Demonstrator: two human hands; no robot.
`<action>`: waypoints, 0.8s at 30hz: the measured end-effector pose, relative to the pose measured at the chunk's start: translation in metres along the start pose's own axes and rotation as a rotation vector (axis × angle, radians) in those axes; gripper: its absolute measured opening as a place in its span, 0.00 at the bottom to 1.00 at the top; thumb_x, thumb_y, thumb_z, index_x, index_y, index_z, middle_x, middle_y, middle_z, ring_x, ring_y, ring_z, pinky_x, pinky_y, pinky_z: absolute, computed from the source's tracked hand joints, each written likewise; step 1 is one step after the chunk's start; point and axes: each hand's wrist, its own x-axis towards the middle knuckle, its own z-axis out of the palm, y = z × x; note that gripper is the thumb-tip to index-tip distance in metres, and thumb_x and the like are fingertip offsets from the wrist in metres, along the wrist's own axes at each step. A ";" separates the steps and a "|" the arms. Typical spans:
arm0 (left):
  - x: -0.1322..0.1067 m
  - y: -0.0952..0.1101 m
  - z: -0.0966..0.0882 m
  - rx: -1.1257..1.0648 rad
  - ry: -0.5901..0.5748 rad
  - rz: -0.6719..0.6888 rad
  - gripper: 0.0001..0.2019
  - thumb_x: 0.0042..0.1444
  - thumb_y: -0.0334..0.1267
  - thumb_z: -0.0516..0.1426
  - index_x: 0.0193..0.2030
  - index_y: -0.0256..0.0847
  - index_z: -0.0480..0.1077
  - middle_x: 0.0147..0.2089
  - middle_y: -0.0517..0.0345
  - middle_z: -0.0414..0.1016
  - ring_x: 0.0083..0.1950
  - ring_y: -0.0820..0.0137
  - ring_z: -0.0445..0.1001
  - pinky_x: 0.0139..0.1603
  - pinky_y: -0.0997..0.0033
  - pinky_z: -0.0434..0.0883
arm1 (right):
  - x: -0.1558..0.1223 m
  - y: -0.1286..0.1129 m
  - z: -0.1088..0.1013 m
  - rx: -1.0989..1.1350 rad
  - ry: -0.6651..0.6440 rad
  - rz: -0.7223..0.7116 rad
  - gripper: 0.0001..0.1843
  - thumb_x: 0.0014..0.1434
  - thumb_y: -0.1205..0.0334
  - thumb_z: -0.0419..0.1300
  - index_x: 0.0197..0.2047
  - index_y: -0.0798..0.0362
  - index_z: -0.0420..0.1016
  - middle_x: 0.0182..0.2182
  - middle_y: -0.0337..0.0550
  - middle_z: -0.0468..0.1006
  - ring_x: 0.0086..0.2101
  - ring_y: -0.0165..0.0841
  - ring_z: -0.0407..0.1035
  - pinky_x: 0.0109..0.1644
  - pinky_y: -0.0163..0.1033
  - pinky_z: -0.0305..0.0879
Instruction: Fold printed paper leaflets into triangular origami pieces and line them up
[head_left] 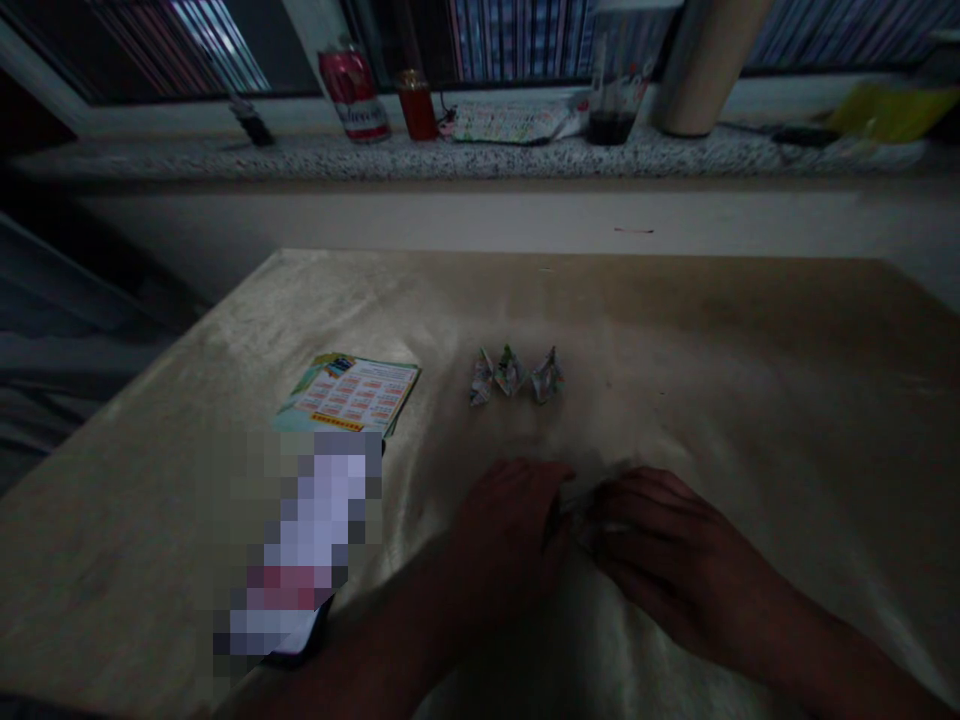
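My left hand (506, 530) and my right hand (660, 545) meet near the table's front edge, fingers curled and pinched together on a small piece of paper (581, 510) between them; most of it is hidden by the fingers. Just beyond the hands stand three small folded paper figures (515, 375) in a row. The scene is dim.
A stack of printed paper sheets (352, 393) lies left of the figures, with a blurred flat object (300, 560) in front of it. The table (712, 350) has a pale cloth. On the windowsill behind stand a red can (354, 92), a small red jar (417, 105), a dark glass (611, 110) and a cylinder (705, 65).
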 end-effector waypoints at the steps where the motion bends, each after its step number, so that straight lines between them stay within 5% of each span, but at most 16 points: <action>1: 0.001 0.000 0.001 -0.007 -0.008 -0.016 0.16 0.57 0.27 0.60 0.53 0.36 0.70 0.45 0.49 0.78 0.46 0.59 0.75 0.52 0.54 0.72 | 0.000 0.001 0.000 0.018 0.003 0.016 0.07 0.68 0.68 0.60 0.44 0.51 0.80 0.43 0.43 0.83 0.46 0.37 0.75 0.57 0.49 0.65; 7: 0.007 0.001 -0.001 0.088 -0.110 -0.071 0.02 0.60 0.33 0.61 0.37 0.37 0.74 0.40 0.51 0.76 0.44 0.59 0.73 0.50 0.54 0.71 | 0.000 0.005 0.006 0.055 0.103 0.116 0.09 0.68 0.69 0.61 0.48 0.49 0.79 0.45 0.42 0.82 0.44 0.34 0.75 0.53 0.47 0.63; 24: 0.008 0.009 -0.003 0.087 -0.128 -0.128 0.06 0.64 0.36 0.59 0.36 0.38 0.74 0.40 0.52 0.75 0.45 0.59 0.72 0.52 0.52 0.66 | 0.004 0.011 0.019 -0.004 0.224 0.356 0.08 0.64 0.65 0.65 0.32 0.46 0.80 0.37 0.36 0.84 0.39 0.39 0.74 0.47 0.48 0.62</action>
